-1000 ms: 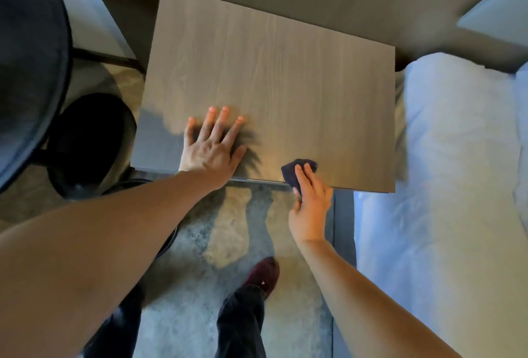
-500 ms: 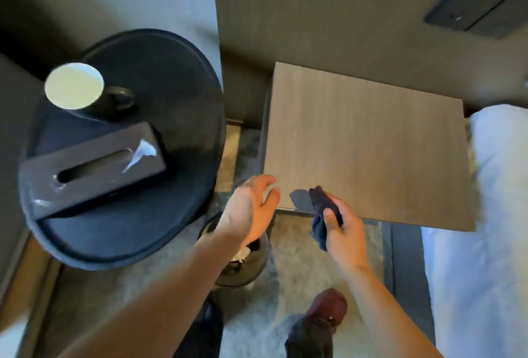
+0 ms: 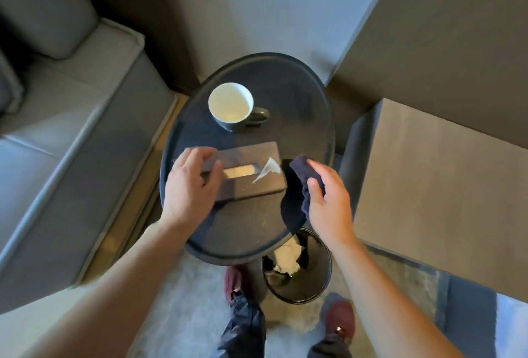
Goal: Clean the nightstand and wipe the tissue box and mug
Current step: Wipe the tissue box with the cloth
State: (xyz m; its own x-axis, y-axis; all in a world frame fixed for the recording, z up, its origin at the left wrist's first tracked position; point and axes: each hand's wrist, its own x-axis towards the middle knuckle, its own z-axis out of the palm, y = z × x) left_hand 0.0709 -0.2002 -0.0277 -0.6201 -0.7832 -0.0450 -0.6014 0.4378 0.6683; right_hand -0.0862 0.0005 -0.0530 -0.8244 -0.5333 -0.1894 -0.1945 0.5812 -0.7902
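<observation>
Head: left hand [image 3: 190,186] grips tissue box [image 3: 255,186]; right hand [image 3: 328,203] pinches cloth [image 3: 303,175].

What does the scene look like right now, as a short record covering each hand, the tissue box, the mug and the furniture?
left hand: grips the tissue box at its left end
right hand: holds a dark cloth just right of the box
tissue box: on the round black table, one tissue sticking out
mug: upright beyond the box, apart from it, handle pointing right
nightstand: wooden top, right of the round table
bin: on the floor by the table's near edge, crumpled paper inside
</observation>
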